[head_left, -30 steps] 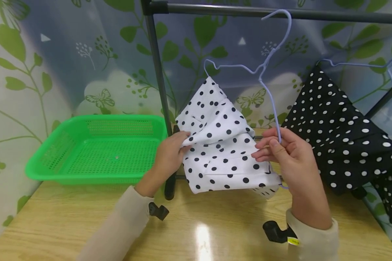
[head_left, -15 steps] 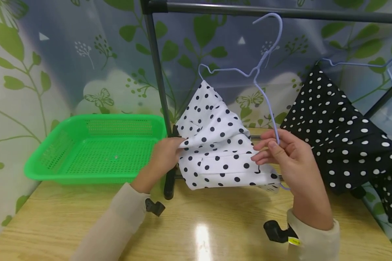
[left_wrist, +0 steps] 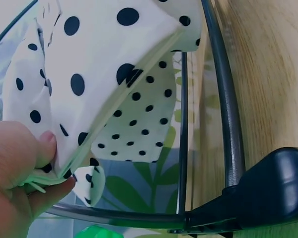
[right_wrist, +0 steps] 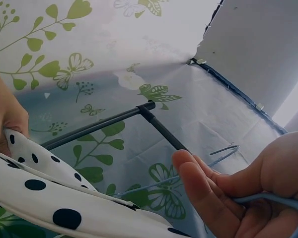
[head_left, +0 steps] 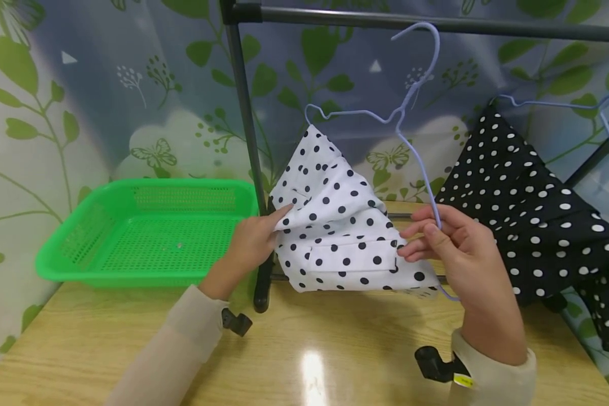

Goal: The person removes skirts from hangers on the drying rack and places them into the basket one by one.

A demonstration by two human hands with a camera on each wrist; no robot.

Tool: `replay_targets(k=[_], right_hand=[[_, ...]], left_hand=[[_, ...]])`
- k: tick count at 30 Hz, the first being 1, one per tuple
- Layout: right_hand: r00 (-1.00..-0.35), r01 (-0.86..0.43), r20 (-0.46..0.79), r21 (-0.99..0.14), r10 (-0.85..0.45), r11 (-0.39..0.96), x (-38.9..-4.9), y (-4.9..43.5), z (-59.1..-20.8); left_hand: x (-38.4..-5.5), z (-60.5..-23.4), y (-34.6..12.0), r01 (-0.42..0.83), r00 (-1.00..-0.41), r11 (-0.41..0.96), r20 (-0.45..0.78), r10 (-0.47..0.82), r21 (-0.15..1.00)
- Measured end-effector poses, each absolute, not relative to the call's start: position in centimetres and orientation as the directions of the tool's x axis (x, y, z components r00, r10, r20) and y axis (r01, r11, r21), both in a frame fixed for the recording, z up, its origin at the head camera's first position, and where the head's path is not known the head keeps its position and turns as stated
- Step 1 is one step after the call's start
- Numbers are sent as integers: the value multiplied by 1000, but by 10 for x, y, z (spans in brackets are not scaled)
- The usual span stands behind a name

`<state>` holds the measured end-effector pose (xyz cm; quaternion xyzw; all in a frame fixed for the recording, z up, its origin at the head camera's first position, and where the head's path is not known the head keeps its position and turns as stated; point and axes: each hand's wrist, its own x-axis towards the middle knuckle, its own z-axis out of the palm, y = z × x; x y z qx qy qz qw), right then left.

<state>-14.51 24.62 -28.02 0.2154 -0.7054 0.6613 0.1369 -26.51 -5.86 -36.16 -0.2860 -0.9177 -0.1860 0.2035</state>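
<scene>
A white garment with black dots point(head_left: 342, 225) hangs by one corner from the left shoulder of a light purple hanger point(head_left: 421, 160). My left hand point(head_left: 254, 239) pinches the garment's left edge; in the left wrist view, thumb and fingers point(left_wrist: 47, 148) close on a fold of the fabric. My right hand point(head_left: 459, 248) holds the hanger's right arm between thumb and fingers, beside the garment's right side. In the right wrist view the hanger point(right_wrist: 273, 198) passes through that hand point(right_wrist: 228, 193). The hanger's hook stands just in front of the rack's top bar point(head_left: 335, 17).
To the left, a green plastic basket point(head_left: 147, 276) stands on the wooden table point(head_left: 284, 349). A black garment with white dots point(head_left: 533, 225) hangs at the right on another hanger point(head_left: 553, 103). The dark rack post point(head_left: 246, 107) rises between basket and white garment.
My left hand has drawn the garment's edge to the left. The hanger has shifted slightly left and down at its hook, while my right hand has stayed nearly in place on it.
</scene>
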Motion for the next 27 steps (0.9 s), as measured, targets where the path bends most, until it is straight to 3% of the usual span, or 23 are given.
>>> replay_targets(k=[7, 17, 27], right_hand=[[-867, -491, 483, -871, -124, 39, -146, 246, -282], [-867, -491, 493, -870, -79, -42, -152, 240, -284], [-885, -465, 465, -885, 9, -5, -152, 237, -282]], left_hand=[[-266, -361, -61, 634, -746, 734, 441, 499, 243], [-260, -352, -57, 544, -833, 777, 311, 457, 317], [-243, -347, -46, 568, -817, 774, 305, 490, 279]])
